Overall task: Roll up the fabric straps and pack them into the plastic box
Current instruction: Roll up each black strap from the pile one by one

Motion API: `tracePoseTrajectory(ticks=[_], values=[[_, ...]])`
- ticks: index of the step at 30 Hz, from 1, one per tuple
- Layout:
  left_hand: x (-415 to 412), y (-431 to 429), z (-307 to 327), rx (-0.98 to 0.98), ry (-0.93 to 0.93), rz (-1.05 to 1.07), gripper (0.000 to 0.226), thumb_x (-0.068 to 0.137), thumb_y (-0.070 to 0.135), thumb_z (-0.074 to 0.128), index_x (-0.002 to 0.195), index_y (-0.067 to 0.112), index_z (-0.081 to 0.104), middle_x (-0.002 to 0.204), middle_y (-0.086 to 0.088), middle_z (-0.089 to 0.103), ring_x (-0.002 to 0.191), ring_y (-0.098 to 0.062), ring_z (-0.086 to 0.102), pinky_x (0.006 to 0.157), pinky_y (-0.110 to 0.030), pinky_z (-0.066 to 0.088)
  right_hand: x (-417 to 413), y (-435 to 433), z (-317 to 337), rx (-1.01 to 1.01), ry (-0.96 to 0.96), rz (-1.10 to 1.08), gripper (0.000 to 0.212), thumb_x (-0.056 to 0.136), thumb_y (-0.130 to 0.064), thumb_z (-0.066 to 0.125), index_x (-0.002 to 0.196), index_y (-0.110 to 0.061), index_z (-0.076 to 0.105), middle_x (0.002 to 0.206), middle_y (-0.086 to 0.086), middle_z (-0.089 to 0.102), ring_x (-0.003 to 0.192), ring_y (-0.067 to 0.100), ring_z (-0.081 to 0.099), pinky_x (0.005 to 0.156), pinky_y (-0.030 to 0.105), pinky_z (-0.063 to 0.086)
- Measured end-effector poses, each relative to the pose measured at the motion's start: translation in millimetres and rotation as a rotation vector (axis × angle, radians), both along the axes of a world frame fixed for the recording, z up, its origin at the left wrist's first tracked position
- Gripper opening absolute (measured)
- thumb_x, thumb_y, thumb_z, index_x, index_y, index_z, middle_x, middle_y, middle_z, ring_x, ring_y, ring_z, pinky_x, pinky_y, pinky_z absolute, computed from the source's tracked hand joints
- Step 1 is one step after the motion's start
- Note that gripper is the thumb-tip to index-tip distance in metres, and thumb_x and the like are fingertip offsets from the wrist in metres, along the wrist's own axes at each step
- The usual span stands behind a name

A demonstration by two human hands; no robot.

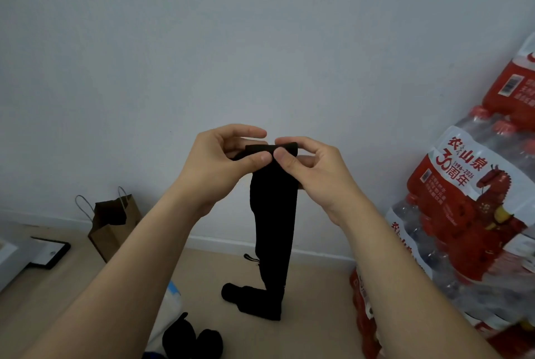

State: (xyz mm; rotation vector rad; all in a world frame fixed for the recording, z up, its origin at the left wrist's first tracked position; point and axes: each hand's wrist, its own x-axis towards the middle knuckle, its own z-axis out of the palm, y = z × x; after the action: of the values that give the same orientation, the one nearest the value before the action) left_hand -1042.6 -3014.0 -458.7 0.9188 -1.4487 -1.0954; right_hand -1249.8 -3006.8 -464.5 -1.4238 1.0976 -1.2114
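Both hands up at chest height. Left hand (220, 161) and right hand (312, 167) pinch the strap's (273, 214) top fold; its tail trails to the floor (318, 315). I'd keep turns tight, edges aligned. Box not visible.

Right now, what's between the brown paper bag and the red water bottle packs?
In the head view, the black fabric strap hangs there, its top pinched by the left hand and right hand.
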Motion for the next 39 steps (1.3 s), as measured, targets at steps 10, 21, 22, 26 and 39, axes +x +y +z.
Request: tracePoseTrajectory(ticks=[10, 21, 22, 26, 39], values=[[0, -10, -8, -0.095, -0.171, -0.024, 0.016, 0.096, 0.018, 0.082, 0.109, 0.026, 0.082, 0.104, 0.003, 0.082, 0.098, -0.017, 0.080, 0.084, -0.027, 0.063, 12, -12, -6, -0.051, -0.099, -0.091, 0.014, 0.099, -0.010, 0.078, 0.105, -0.023, 0.078, 0.091, 0.006, 0.084, 0.083, 0.020, 0.082, 0.071, 0.024, 0.062], [2, -27, -18, -0.122, -0.045, -0.062, 0.020, 0.103, 0.007, 0.071, 0.118, 0.014, 0.081, 0.111, -0.002, 0.083, 0.110, -0.019, 0.079, 0.096, -0.027, 0.061, 13, -24, -8, -0.054, -0.137, -0.031, 0.013, 0.096, -0.029, 0.081, 0.105, -0.021, 0.082, 0.094, 0.009, 0.084, 0.087, 0.025, 0.082, 0.076, 0.030, 0.063], [1, -28, -18, -0.130, -0.037, -0.064, 0.021, 0.102, 0.006, 0.072, 0.118, 0.015, 0.082, 0.112, -0.001, 0.083, 0.111, -0.019, 0.078, 0.097, -0.027, 0.060, 12, -25, -8, -0.008, -0.144, -0.019, 0.022, 0.097, -0.038, 0.079, 0.108, -0.019, 0.082, 0.095, 0.009, 0.083, 0.088, 0.025, 0.082, 0.078, 0.033, 0.063], [1, -31, -20, -0.120, -0.024, -0.041, 0.022, 0.096, 0.006, 0.079, 0.114, 0.018, 0.084, 0.109, 0.002, 0.084, 0.109, -0.016, 0.079, 0.095, -0.022, 0.060, 5, -29, -12, 0.089, -0.076, 0.048, 0.027, 0.100, -0.039, 0.076, 0.113, -0.016, 0.082, 0.105, 0.010, 0.084, 0.099, 0.028, 0.082, 0.086, 0.038, 0.065], [-1, -44, -20, -0.123, -0.057, 0.013, 0.018, 0.096, 0.006, 0.080, 0.111, 0.016, 0.081, 0.102, -0.004, 0.081, 0.088, -0.023, 0.081, 0.073, -0.028, 0.065, 4, -34, -14, -0.127, -0.107, -0.061, 0.025, 0.091, -0.017, 0.086, 0.111, -0.031, 0.083, 0.100, 0.003, 0.084, 0.092, 0.022, 0.082, 0.078, 0.026, 0.063]])
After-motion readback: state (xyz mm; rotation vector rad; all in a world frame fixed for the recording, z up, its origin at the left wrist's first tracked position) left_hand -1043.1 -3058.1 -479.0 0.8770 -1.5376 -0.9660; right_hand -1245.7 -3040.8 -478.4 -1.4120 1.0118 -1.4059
